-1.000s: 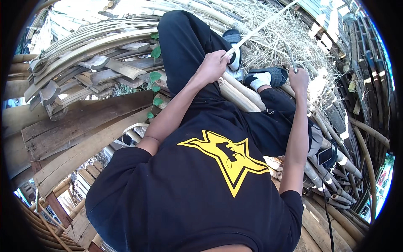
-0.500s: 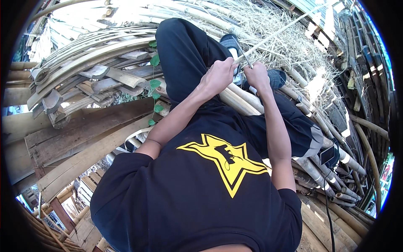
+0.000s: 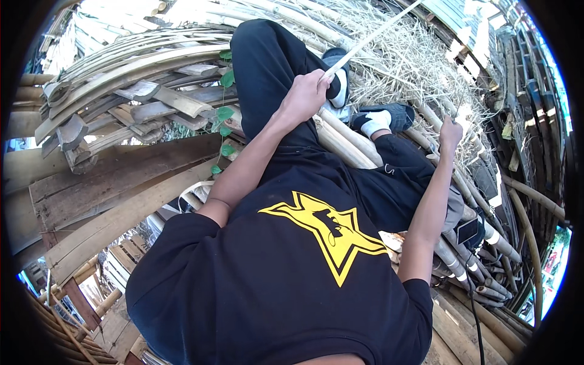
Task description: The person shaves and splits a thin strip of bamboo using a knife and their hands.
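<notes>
From my end I see the left hand [image 3: 306,98] at twelve o'clock, closed on a pale strip [image 3: 371,41]; the strip slants away toward one o'clock, crossing above the left foot [image 3: 340,90] as I view it; the right hand [image 3: 451,134], between two and three o'clock, is curled round a slim tool [image 3: 457,109], blurred and pointing outward; I take it for a blade, though I cannot make out its edge; tool and strip are well apart.

For a clean shave along the strip, I would want the left hand firm and steady, its fingers behind the blade's path; I would lay the blade nearly flat and judge a long, light stroke best, directed outward toward one o'clock; the left foot and the right foot [image 3: 398,115] sit near that line, so both call for care; the loose shavings [image 3: 395,73], between one and two o'clock, look a fair place for waste to drop.
</notes>
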Tool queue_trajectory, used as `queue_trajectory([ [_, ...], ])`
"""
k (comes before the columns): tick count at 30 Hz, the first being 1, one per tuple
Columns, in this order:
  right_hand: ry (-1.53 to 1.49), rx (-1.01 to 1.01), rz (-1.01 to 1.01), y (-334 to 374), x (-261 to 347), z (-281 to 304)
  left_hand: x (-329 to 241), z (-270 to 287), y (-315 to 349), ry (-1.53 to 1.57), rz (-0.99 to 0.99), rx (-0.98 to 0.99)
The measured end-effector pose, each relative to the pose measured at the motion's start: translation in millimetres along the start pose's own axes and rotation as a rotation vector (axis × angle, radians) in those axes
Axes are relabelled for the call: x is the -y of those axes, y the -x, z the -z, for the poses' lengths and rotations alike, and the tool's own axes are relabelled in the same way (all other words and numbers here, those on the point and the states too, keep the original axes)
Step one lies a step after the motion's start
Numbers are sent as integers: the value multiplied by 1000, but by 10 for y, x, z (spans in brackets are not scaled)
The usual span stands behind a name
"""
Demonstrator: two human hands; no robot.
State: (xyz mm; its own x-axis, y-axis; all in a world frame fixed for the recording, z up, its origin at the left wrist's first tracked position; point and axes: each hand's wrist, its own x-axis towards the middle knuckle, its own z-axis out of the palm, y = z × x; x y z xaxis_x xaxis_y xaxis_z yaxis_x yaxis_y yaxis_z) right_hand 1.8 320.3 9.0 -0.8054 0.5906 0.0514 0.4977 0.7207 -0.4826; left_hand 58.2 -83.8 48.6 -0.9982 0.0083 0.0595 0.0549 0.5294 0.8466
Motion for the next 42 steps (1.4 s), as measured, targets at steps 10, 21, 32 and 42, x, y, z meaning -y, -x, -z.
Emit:
queue_trajectory([
  [10,-63,494,416,1314,1304,-151,-132,-271,-8,14,-87,67],
  [21,11,454,513,1359,1415,-650,-133,-335,0,-70,-80,88],
  [32,139,326,522,1102,1446,-836,-4,-467,-118,-75,-55,78],
  [42,-53,-48,-108,-670,-148,-137,129,-95,-38,20,-51,91],
])
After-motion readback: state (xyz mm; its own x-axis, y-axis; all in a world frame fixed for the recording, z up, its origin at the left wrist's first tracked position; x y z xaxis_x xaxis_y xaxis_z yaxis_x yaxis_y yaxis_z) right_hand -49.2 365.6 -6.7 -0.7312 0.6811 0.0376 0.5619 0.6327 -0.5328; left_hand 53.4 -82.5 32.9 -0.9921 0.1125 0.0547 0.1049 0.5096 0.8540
